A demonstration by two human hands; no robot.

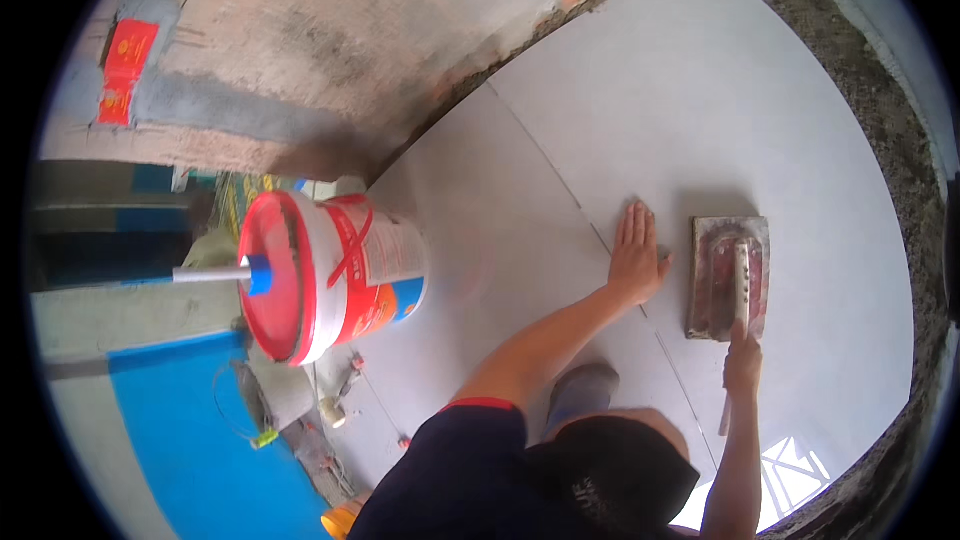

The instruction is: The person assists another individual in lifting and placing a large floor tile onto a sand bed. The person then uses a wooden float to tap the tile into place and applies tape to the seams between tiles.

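My left hand [638, 258] lies flat on the large pale grey floor tiles [560, 340], close to the thin joint [545, 155] between two of them. Its fingers are stretched out and hold nothing. To its right, my right hand [742, 364] is wrapped round the long handle of a rectangular float-like tool [705, 285]. The tool's worn, grey-and-reddish plate is over the tile on the right and casts a shadow; whether it touches the surface I cannot tell. My shoe [588, 386] is on the tiles below my left forearm.
A red and white lidded bucket [325, 275] stands at left, with a white tube [212, 274] and blue piece by its lid. Blue floor area [180, 430] lies lower left, beside small tools and rubble. A rough wall [330, 30] and mortar strip [850, 50] border the tiles.
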